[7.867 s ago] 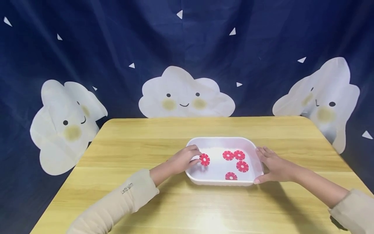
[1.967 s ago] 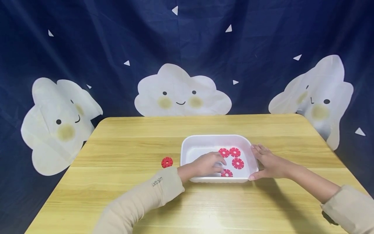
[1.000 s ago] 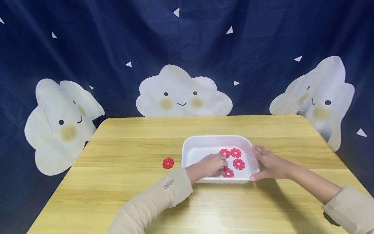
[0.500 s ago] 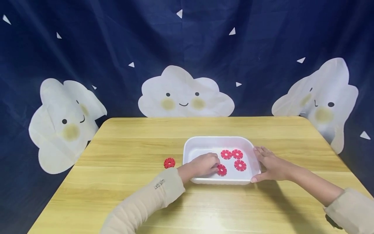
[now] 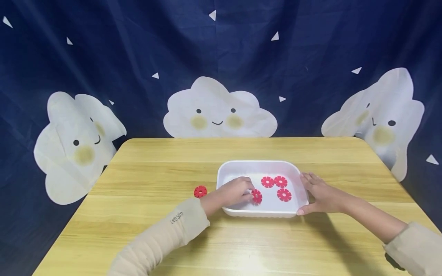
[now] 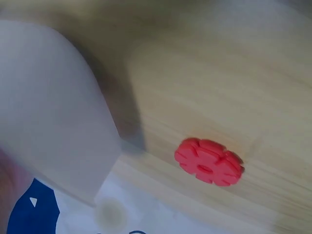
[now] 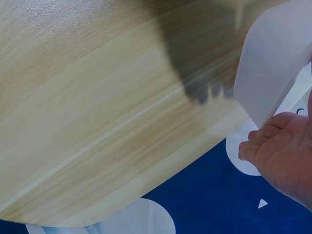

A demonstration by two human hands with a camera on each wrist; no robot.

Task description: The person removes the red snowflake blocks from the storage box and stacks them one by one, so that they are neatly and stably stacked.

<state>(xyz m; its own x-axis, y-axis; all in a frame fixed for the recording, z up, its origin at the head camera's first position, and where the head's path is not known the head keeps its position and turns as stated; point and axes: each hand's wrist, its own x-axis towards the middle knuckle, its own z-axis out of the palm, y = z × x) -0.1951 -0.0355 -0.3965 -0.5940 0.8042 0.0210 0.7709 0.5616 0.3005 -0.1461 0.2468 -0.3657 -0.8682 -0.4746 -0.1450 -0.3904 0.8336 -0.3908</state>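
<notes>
In the head view a white plastic bin [image 5: 262, 214] stands on the table. My left hand [image 5: 235, 191] reaches into it and pinches a red notched interlocking disc [image 5: 256, 196] between thumb and fingers, near the bin's middle. Farther right on the bin's floor lie three more red discs [image 5: 284, 194]. One red disc [image 5: 200, 191] lies on the tabletop left of the bin, and the left wrist view shows that red disc [image 6: 209, 162] flat on the wood. My right hand [image 5: 322, 194] rests against the bin's right end, fingers extended along the outer wall, thumb at the front corner.
The wooden table [image 5: 165, 153] extends around the bin, its far edge meeting a dark blue curtain [image 5: 138, 38] printed with white clouds. In the right wrist view the table edge [image 7: 185, 165] runs close to the right hand.
A red disc was carried from the bin to the tabletop at left. My left hand then went back in, took hold of the front disc and drew it leftward. The right hand stayed at the bin's end.
</notes>
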